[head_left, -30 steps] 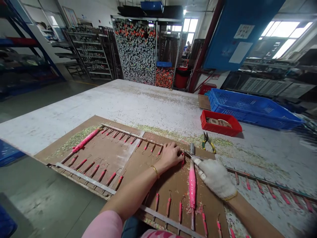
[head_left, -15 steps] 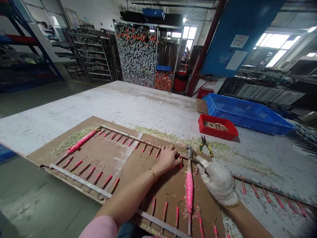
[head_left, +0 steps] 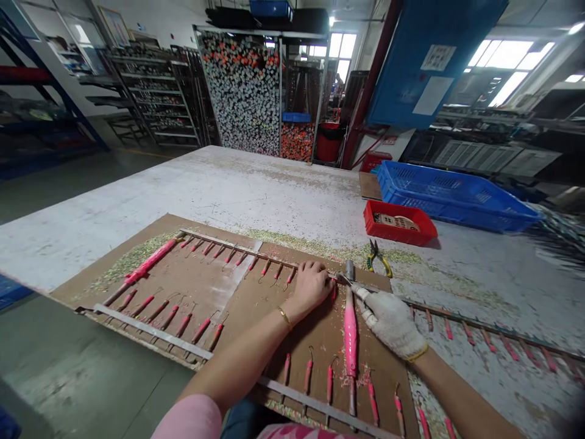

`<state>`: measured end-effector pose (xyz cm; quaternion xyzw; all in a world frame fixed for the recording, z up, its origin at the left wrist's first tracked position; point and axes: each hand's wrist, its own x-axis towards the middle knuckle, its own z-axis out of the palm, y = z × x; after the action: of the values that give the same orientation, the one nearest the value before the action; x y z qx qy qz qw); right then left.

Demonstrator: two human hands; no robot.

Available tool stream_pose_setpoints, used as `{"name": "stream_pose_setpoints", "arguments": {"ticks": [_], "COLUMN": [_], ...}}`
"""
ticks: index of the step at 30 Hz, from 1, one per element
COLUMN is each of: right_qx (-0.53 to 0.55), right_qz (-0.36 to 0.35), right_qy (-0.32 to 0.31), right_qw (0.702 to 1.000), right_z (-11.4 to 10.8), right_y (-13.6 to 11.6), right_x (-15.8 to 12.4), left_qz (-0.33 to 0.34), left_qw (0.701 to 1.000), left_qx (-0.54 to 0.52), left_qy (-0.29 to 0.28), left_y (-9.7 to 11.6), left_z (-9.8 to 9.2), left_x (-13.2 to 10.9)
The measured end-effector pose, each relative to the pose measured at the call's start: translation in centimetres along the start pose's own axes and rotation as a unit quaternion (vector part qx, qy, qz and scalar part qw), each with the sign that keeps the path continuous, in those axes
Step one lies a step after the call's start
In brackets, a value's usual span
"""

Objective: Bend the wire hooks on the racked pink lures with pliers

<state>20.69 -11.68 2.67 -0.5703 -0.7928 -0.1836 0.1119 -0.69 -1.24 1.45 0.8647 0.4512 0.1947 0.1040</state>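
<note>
My left hand (head_left: 313, 285), bare and with a bracelet at the wrist, has its fingers curled over the far thin metal bar (head_left: 283, 262) of a rack. Small pink-coated pieces (head_left: 255, 264) with wire hooks hang along that bar. My right hand (head_left: 392, 320), in a white glove, is closed on a thin metal tool (head_left: 343, 279) whose tip lies at the bar, close to my left fingertips. The tool's exact kind is hidden by the glove. Between my hands and below them stretches a pink-coated rod (head_left: 350, 335) with bare metal ends.
Brown cardboard (head_left: 256, 311) lies under the rack, with pale flakes scattered about. Beyond my right hand are yellow-handled pliers (head_left: 379, 259), a red tray (head_left: 400, 222) and a blue crate (head_left: 457, 195). A second pink-coated rod (head_left: 150, 261) is at the left; the near bar (head_left: 153, 334) carries more pink pieces.
My right hand and the tool have moved left, bringing the tip nearer my left fingers. My left hand stays at the bar. The view has shifted slightly.
</note>
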Motion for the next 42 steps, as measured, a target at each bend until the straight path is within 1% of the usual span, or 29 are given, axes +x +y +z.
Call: {"name": "stream_pose_setpoints", "arguments": {"ticks": [2, 4, 8, 10, 11, 12, 15, 16, 17, 20, 21, 22, 24, 25, 26, 29, 30, 34, 35, 38, 39, 42], "right_qx": [0.013, 0.019, 0.004, -0.005, -0.01, -0.014, -0.026, -0.026, -0.025, -0.025, -0.028, -0.031, -0.033, -0.031, -0.029, -0.033, -0.038, -0.045, -0.044, -0.049, -0.052, -0.06], "right_qz": [0.004, -0.002, 0.004, 0.016, 0.014, 0.003, -0.042, -0.044, -0.035, 0.016, 0.019, 0.011, -0.016, -0.024, -0.023, 0.01, 0.009, -0.037, -0.035, 0.0, -0.003, -0.036], "right_qy": [0.003, 0.021, 0.113, 0.146, 0.146, 0.133, 0.064, 0.057, 0.066, 0.129, 0.128, 0.107, 0.046, 0.03, 0.033, 0.104, 0.106, 0.037, 0.04, 0.08, 0.078, 0.044], "right_qw": [1.0, 1.0, 0.994, 0.989, 0.989, 0.991, 0.997, 0.997, 0.997, 0.991, 0.991, 0.994, 0.998, 0.999, 0.999, 0.994, 0.994, 0.998, 0.998, 0.996, 0.996, 0.997], "right_z": [-0.2, -0.6, -2.0, -2.4, -2.5, -2.5, -2.2, -2.1, -2.1, -2.4, -2.5, -2.5, -2.4, -2.4, -2.4, -2.2, -2.2, -1.8, -1.7, -1.5, -1.4, -1.2], "right_y": [0.1, 0.2, 0.4, 0.3, 0.3, 0.2, 0.0, 0.0, 0.0, 0.0, 0.0, 0.0, 0.0, 0.0, 0.0, 0.1, 0.1, 0.1, 0.1, 0.0, 0.0, -0.2], "right_x": [0.2, 0.4, 0.6, 0.4, 0.3, 0.3, 0.1, 0.1, 0.0, 0.0, 0.0, 0.0, -0.1, -0.1, -0.1, -0.3, -0.4, -0.6, -0.6, -0.9, -1.0, -1.1], "left_qz": [-0.009, -0.016, -0.024, -0.029, -0.034, -0.039, -0.052, -0.053, -0.054, -0.053, -0.054, -0.057, -0.061, -0.061, -0.06, -0.058, -0.06, -0.07, -0.069, -0.065, -0.065, -0.069], "left_qw": [1.0, 1.0, 0.999, 0.998, 0.998, 0.997, 0.996, 0.996, 0.996, 0.995, 0.995, 0.995, 0.994, 0.994, 0.994, 0.993, 0.993, 0.993, 0.993, 0.993, 0.993, 0.992], "left_qx": [-0.007, -0.014, -0.036, -0.048, -0.054, -0.058, -0.067, -0.069, -0.072, -0.08, -0.082, -0.084, -0.086, -0.088, -0.09, -0.096, -0.097, -0.094, -0.094, -0.097, -0.097, -0.098], "left_qy": [0.002, 0.005, -0.005, -0.014, -0.017, -0.02, -0.026, -0.028, -0.029, -0.025, -0.023, -0.023, -0.025, -0.028, -0.031, -0.031, -0.029, -0.033, -0.036, -0.035, -0.034, -0.038], "left_y": [-0.1, -0.3, -0.3, -0.2, -0.1, 0.0, 0.0, 0.0, 0.0, -0.1, -0.2, -0.2, -0.2, -0.2, -0.1, 0.0, 0.0, 0.1, 0.2, 0.3, 0.3, 0.3], "left_z": [0.2, 0.3, 0.0, -0.3, -0.4, -0.5, -0.6, -0.5, -0.4, -0.1, -0.1, -0.1, -0.2, -0.3, -0.4, -0.6, -0.7, -0.9, -0.9, -1.1, -1.2, -1.4], "left_x": [0.2, 0.4, 0.6, 0.6, 0.7, 0.7, 0.8, 0.9, 0.9, 0.9, 1.0, 1.0, 1.0, 1.0, 1.0, 1.0, 1.0, 0.9, 0.9, 0.9, 0.9, 0.9]}}
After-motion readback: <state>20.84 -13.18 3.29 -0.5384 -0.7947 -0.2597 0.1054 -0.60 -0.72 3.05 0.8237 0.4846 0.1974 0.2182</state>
